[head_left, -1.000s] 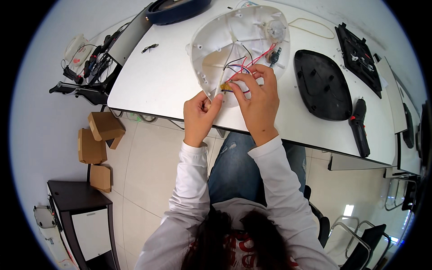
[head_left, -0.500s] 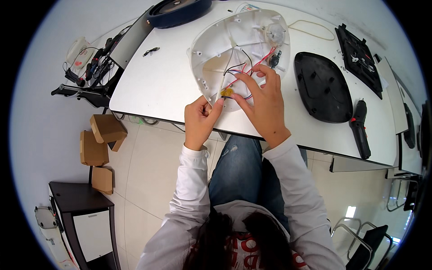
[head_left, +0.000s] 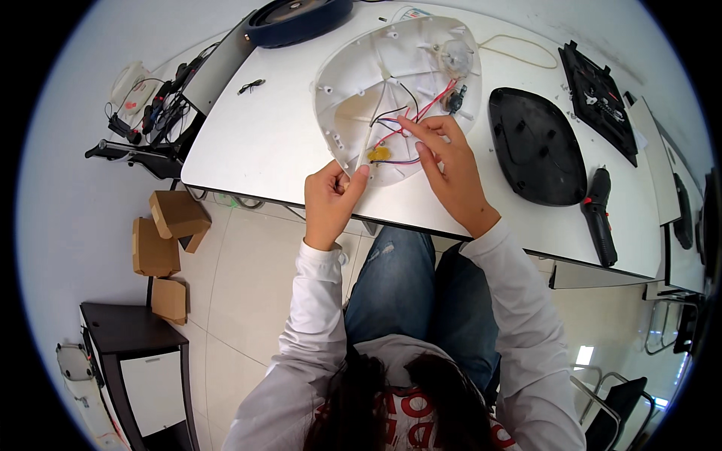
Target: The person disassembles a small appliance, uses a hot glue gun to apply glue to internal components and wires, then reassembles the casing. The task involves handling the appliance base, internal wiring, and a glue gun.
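A white plastic housing (head_left: 347, 71) lies on the table, its hollow side up. My left hand (head_left: 331, 201) grips its near edge, thumb inside and fingers curled at the rim. Close to that thumb is a yellow component (head_left: 378, 154) with dark leads. Red, black and blue wires (head_left: 391, 120) cross the middle of the housing. My right hand (head_left: 453, 167) reaches over them from the right, index fingertip at the wires and thumb apart from it. A round clear part (head_left: 456, 59) and a small dark part (head_left: 456, 99) sit at the housing's far right.
Right of the housing lies a black cover (head_left: 538, 146), with a black power screwdriver (head_left: 599, 216) beside it and an open tool case (head_left: 599, 101) beyond. A dark blue round appliance part (head_left: 298, 21) stands at the back. Cardboard boxes (head_left: 156, 248) are on the floor at left.
My right hand has shifted right and its thumb has come away from the yellow component. The left hand keeps its hold on the housing's edge.
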Motion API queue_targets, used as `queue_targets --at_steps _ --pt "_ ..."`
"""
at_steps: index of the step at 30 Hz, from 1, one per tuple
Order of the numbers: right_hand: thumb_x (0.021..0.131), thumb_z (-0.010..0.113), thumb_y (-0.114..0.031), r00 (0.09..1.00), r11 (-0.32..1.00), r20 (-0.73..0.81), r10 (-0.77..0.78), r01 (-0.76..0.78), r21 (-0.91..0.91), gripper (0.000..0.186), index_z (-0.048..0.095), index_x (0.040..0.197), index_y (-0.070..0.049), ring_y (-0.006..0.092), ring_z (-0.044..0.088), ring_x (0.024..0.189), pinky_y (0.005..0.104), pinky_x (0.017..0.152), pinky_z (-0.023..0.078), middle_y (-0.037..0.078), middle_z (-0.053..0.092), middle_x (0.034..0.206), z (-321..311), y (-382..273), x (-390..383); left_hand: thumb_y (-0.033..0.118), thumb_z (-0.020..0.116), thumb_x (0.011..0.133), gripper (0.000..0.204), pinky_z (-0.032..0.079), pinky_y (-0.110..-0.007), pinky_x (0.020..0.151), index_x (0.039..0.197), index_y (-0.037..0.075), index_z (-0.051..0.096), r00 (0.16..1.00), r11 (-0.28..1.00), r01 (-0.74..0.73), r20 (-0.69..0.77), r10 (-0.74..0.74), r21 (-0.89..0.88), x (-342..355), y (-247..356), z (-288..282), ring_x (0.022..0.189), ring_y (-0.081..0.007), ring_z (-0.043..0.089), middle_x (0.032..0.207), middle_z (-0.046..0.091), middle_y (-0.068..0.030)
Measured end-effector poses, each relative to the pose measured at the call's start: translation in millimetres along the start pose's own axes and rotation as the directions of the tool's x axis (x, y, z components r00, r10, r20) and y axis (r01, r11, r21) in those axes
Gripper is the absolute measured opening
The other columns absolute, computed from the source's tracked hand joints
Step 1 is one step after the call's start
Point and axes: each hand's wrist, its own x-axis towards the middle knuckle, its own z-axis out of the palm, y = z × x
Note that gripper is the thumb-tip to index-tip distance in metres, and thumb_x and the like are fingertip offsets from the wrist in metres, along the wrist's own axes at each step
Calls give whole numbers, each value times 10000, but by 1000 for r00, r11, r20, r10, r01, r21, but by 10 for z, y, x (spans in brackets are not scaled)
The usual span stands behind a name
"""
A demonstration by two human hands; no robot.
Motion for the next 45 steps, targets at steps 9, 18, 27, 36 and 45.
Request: queue_targets --at_steps 9,18,27,36,45 --pt "769 701 -40 946 955 -155 284 -264 137 131 635 881 -28 111 576 673 248 550 465 47 638 849 37 153 71 172 688 827 258 191 -241 446 682 -8 571 1000 1000 -11 2 11 11 -9 6 -1 487 -34 253 493 323 69" --pt "772 721 -106 926 901 -22 378 -362 241 190 624 911 -21 123 610 696 253 592 484 68 663 824 68 236 106 167 674 846 228 183 -241 452 721 -6 593 1000 1000 -3 0 3 3 -9 -45 -27 503 -27 250 507 322 80" --pt "768 730 -125 951 947 -16 309 -306 96 252 551 921 -36 159 615 726 286 609 505 63 632 814 1 116 19 165 693 822 192 184 -233 450 796 -15 631 1000 1000 -1 -19 0 -18 -20 -16 -3 499 -22 248 513 323 86" --pt "765 710 -142 969 969 12 246 -246 -36 141 616 830 -59 188 591 689 309 608 464 50 608 748 39 119 65 218 775 684 295 182 -234 444 837 1 646 996 994 -43 -73 50 101 -8 -82 66 468 -43 244 486 315 56" --pt "785 676 -97 990 988 -31 137 -138 -66 90 626 854 -67 178 577 729 298 672 466 43 593 829 -69 32 -47 213 733 736 323 215 -230 455 941 -10 620 995 991 -84 -38 88 100 -16 -21 -10 491 -38 287 516 352 38"
